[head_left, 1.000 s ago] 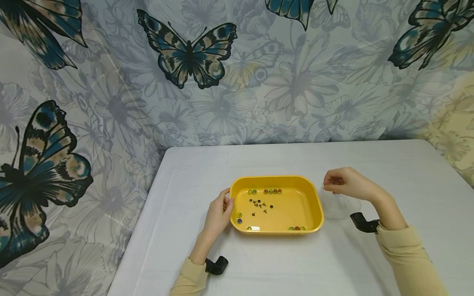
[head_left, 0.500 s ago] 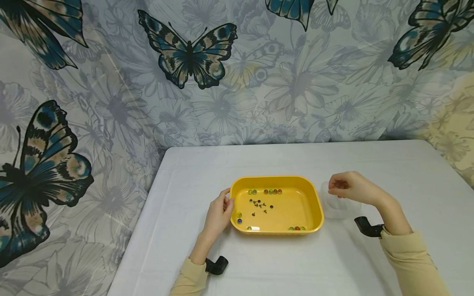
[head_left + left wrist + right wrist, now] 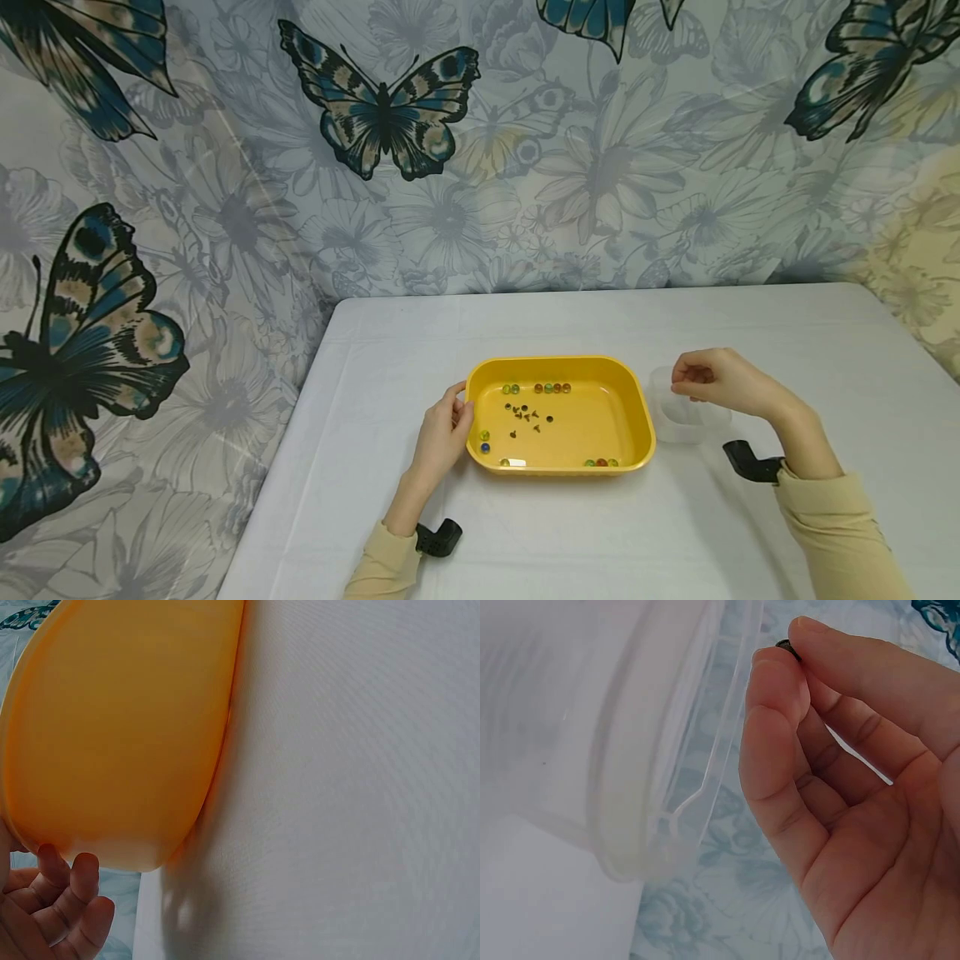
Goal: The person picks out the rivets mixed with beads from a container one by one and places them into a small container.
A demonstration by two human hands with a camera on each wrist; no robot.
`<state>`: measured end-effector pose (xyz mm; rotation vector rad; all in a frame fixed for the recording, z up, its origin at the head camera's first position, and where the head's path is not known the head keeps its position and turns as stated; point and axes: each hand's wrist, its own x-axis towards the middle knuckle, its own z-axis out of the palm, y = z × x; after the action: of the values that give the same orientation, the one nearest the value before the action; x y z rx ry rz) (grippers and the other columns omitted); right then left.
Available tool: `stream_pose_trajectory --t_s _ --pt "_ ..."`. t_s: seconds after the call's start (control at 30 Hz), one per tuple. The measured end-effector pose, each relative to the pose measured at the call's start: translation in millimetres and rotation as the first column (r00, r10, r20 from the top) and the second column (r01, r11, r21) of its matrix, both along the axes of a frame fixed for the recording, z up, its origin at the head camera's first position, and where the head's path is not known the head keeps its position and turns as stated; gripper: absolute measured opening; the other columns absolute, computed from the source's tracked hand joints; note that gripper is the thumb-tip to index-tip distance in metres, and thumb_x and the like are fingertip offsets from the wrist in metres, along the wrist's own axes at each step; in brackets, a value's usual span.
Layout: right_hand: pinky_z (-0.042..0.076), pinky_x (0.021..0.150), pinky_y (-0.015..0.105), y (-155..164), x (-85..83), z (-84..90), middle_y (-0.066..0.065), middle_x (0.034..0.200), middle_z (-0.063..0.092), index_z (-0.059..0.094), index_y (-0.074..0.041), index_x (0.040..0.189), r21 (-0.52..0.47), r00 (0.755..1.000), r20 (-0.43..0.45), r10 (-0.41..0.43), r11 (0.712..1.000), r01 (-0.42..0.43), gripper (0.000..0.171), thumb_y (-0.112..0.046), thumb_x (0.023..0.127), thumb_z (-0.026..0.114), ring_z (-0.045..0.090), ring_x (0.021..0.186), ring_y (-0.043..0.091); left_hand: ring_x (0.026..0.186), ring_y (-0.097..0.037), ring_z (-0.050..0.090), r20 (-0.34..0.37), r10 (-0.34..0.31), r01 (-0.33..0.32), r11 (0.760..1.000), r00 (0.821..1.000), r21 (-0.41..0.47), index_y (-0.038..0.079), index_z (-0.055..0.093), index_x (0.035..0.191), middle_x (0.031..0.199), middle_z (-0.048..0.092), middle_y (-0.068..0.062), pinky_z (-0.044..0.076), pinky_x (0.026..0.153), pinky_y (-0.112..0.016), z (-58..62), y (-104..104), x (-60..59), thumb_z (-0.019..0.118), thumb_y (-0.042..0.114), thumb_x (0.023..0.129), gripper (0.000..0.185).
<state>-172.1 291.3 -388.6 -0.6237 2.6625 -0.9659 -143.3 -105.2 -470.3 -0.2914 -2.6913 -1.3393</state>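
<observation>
A yellow tray (image 3: 637, 417) sits mid-table, holding several coloured marbles (image 3: 551, 388) and several small dark screws (image 3: 525, 414). My left hand (image 3: 446, 433) grips the tray's left rim; in the left wrist view its fingers (image 3: 75, 900) curl under the yellow tray (image 3: 120, 727). My right hand (image 3: 712, 379) hovers over a clear plastic cup (image 3: 678, 417) just right of the tray. In the right wrist view, thumb and forefinger pinch a small dark screw (image 3: 786, 647) beside the clear cup (image 3: 630, 750).
The white table (image 3: 525, 533) backs onto a butterfly-print curtain (image 3: 375, 125). Black wrist camera mounts (image 3: 438, 537) sit at both cuffs.
My right hand moved right and down from above the tray's edge to over the clear cup, still pinching the small piece. The left hand and tray stayed put.
</observation>
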Motion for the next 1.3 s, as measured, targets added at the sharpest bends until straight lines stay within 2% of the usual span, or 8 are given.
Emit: stream_pose_trajectory --t_s 0.33,0.67,0.9,1.3 --pt "0.051 0.057 0.030 2 3.0 -1.2 0.005 0.073 0.060 0.061 -0.004 0.087 -0.014 0.999 -0.001 -0.032 0.999 0.032 0.013 -0.016 0.089 0.062 0.058 0.063 0.017 0.061 -0.008 0.048 -0.002 -0.002 0.002 1.000 1.000 0.000 -0.002 0.050 0.127 0.072 0.049 0.003 0.043 0.053 -0.020 -1.0 0 -0.4 0.051 0.012 0.094 0.036" --pt "0.047 0.053 0.027 -1 1.9 0.7 -0.004 0.069 0.058 0.061 -0.007 0.085 -0.014 0.998 -0.054 -0.018 1.000 0.017 0.009 -0.015 0.090 0.060 0.054 0.060 0.009 0.060 -0.008 0.047 0.000 0.003 -0.003 1.000 1.000 -0.005 -0.002 0.050 0.127 0.072 0.048 0.003 0.043 0.052 -0.019 -1.1 0 -0.4 0.051 0.012 0.094 0.035" --pt "0.047 0.054 0.026 -6 -0.6 5.3 -0.005 0.069 0.058 0.062 -0.010 0.085 -0.020 0.997 -0.075 0.001 1.000 -0.003 0.007 -0.015 0.090 0.061 0.054 0.060 0.009 0.060 -0.008 0.046 -0.009 0.002 -0.002 1.000 1.000 -0.003 -0.002 0.051 0.126 0.071 0.048 0.003 0.042 0.052 -0.019 -1.2 0 -1.1 0.051 0.012 0.094 0.035" --pt "0.047 0.055 0.026 -17 -5.3 12.5 -0.005 0.070 0.059 0.062 -0.008 0.085 -0.020 0.996 -0.082 0.022 1.000 -0.024 0.008 -0.015 0.090 0.061 0.055 0.062 0.009 0.060 -0.008 0.046 -0.020 -0.010 0.010 1.000 1.000 0.004 -0.003 0.050 0.126 0.071 0.048 0.003 0.042 0.052 -0.020 -2.3 -1 -1.7 0.051 0.011 0.093 0.035"
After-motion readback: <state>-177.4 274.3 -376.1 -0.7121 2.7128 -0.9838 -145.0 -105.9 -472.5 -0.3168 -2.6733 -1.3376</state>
